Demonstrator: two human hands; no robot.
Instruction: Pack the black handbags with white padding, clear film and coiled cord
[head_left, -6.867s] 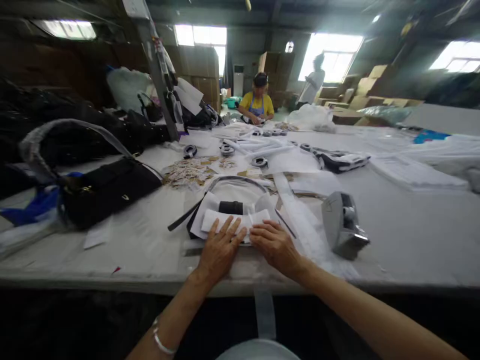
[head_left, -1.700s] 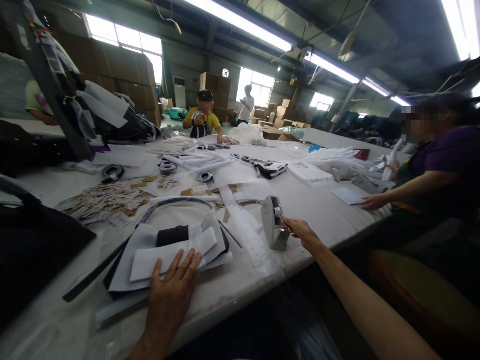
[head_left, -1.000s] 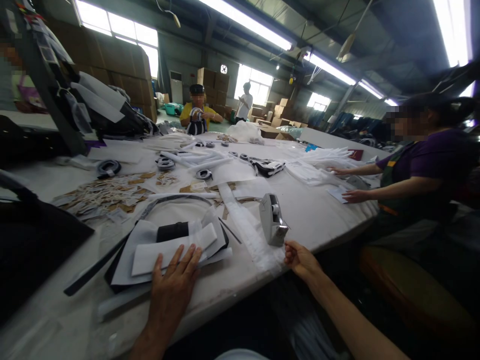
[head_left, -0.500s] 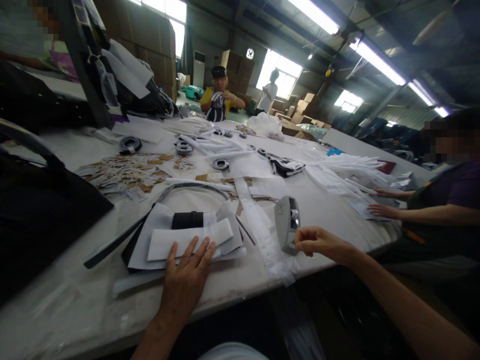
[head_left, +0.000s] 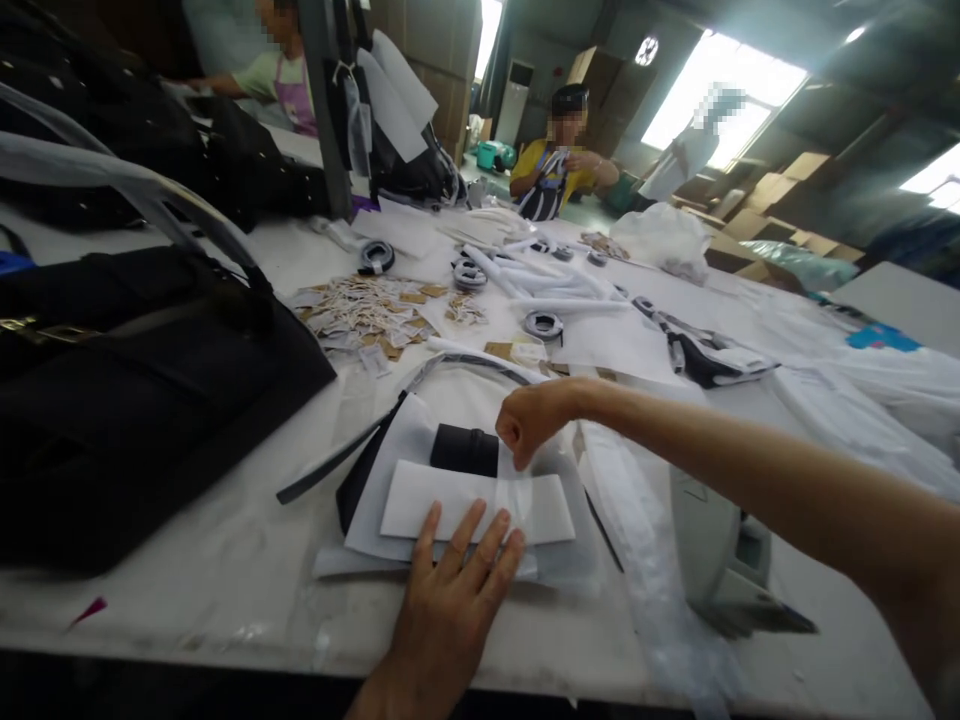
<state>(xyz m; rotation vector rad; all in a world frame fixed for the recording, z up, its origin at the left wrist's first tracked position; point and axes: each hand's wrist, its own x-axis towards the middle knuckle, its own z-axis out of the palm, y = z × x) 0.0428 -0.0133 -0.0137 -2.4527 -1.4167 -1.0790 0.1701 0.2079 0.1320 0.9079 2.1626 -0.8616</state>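
Observation:
My left hand point(head_left: 457, 580) lies flat, fingers spread, on a folded white padding strip point(head_left: 442, 495). Under the strip are white paper sheets point(head_left: 375, 500) over a black bag point(head_left: 360, 480), whose wrapped strap point(head_left: 450, 360) arches behind it. My right hand point(head_left: 536, 420) is closed just above the strip's right part, next to a black band point(head_left: 461, 450). Its fingertips point down, and what they pinch, if anything, is hidden. Below them a shiny clear strip point(head_left: 517, 505) crosses the padding. A grey tape dispenser point(head_left: 709, 545) stands to the right under my right forearm.
A large black handbag point(head_left: 150, 400) stands at left. Beyond are loose tags point(head_left: 367, 315), coiled straps point(head_left: 469, 273), white wrapped tubes point(head_left: 547, 285) and another black bag point(head_left: 705, 360). Clear plastic film point(head_left: 637, 540) runs to the table's front edge. A person in yellow point(head_left: 566, 160) works across the table.
My right hand has moved left from the tape dispenser to above the padding strip. My left hand stays flat on the strip. The view has turned right and tilted down.

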